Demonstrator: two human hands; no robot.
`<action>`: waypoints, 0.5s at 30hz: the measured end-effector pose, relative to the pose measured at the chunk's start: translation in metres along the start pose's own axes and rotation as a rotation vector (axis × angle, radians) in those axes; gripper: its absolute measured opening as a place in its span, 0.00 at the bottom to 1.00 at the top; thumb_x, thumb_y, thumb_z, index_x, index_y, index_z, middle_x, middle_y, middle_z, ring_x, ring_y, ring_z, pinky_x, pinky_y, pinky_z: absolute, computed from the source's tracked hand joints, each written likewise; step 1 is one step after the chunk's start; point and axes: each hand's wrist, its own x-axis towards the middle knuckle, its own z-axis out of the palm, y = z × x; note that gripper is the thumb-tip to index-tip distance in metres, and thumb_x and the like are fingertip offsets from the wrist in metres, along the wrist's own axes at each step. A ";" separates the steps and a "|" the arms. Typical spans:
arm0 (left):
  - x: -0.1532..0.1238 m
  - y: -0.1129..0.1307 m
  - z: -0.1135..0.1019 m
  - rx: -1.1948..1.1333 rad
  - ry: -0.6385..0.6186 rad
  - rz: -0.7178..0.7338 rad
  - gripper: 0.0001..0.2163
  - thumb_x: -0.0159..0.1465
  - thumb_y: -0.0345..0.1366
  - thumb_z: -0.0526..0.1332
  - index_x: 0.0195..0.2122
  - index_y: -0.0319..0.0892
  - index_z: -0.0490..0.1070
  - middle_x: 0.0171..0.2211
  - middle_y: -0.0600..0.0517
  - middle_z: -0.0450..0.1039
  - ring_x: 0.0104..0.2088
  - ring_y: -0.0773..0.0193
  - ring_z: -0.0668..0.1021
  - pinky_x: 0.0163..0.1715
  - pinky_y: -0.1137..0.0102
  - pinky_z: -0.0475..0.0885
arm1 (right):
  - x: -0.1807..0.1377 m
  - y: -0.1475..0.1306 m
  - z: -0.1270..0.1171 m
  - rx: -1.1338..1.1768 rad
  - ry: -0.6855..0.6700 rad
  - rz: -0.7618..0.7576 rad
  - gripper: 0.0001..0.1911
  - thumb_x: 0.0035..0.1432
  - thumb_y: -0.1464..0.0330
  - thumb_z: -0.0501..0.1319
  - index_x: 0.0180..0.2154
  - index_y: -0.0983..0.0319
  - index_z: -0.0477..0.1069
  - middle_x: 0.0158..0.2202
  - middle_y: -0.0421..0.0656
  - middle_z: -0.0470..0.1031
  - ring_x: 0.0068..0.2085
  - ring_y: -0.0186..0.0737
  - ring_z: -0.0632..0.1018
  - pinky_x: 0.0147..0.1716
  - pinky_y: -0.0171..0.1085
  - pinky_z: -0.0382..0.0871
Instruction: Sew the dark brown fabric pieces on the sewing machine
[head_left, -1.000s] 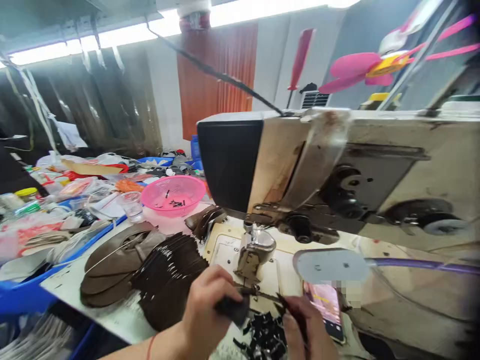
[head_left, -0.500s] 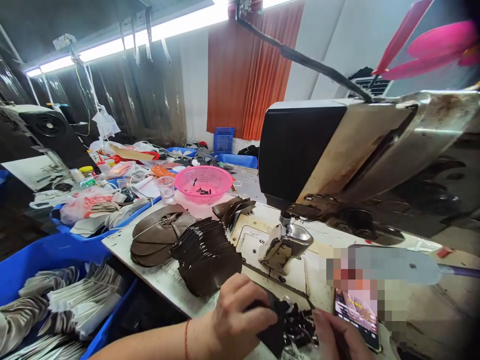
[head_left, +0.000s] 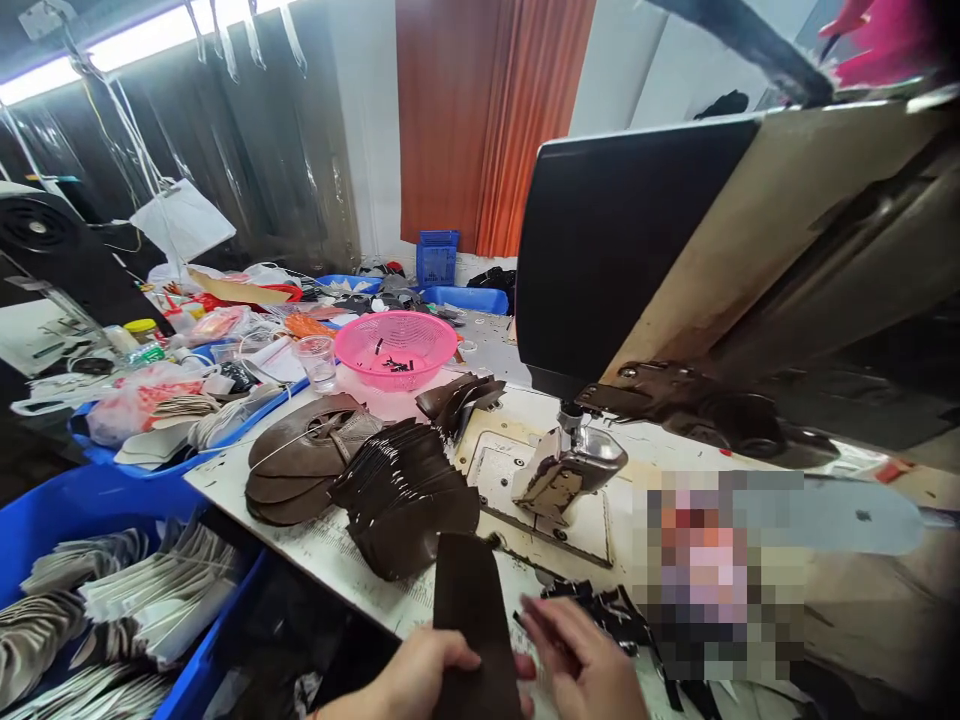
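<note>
My left hand (head_left: 424,670) grips a dark brown, leather-like piece (head_left: 472,620) with the thumb across its face, upright at the table's front edge. Just right of it, my right hand (head_left: 581,655) is closed in a pinch, with what looks like a small black strip at the fingertips, partly blurred. A heap of black strips (head_left: 600,610) lies behind and beside that hand. Beyond the held piece lies a fanned stack of dark brown pieces (head_left: 412,500). Rounded brown pieces tied with a cord (head_left: 292,460) sit to its left.
A sewing machine (head_left: 630,260) overhangs the right side, its metal foot (head_left: 581,460) over the bed. A pink basket (head_left: 397,350) holds a few black strips. Blue bins (head_left: 225,640) of pale pieces stand at left. A blurred-out patch (head_left: 705,570) covers the table at right.
The left hand has moved left and now holds the brown piece upright. The right hand has left the strip heap and come left beside the piece. The view has shifted slightly.
</note>
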 end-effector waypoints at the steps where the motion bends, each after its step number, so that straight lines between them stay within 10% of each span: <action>1: -0.001 0.005 0.002 -0.046 -0.006 -0.027 0.18 0.44 0.30 0.57 0.37 0.32 0.72 0.31 0.41 0.77 0.34 0.51 0.79 0.38 0.61 0.70 | 0.006 0.005 -0.005 -0.168 0.027 -0.054 0.18 0.57 0.73 0.52 0.42 0.57 0.77 0.40 0.43 0.79 0.34 0.40 0.80 0.30 0.32 0.73; 6: -0.007 0.028 0.022 -0.037 0.083 0.006 0.28 0.43 0.27 0.54 0.48 0.34 0.66 0.31 0.41 0.78 0.34 0.50 0.80 0.38 0.59 0.72 | 0.031 0.016 -0.014 -0.688 0.054 -0.240 0.26 0.43 0.84 0.49 0.35 0.57 0.77 0.42 0.40 0.79 0.23 0.37 0.79 0.17 0.34 0.69; 15: 0.010 0.031 0.046 -0.018 0.118 0.164 0.19 0.48 0.30 0.69 0.42 0.37 0.71 0.32 0.46 0.78 0.33 0.57 0.79 0.38 0.64 0.72 | 0.020 0.005 -0.014 -0.319 0.332 -0.560 0.26 0.53 0.82 0.50 0.47 0.57 0.74 0.44 0.47 0.76 0.39 0.37 0.79 0.33 0.31 0.72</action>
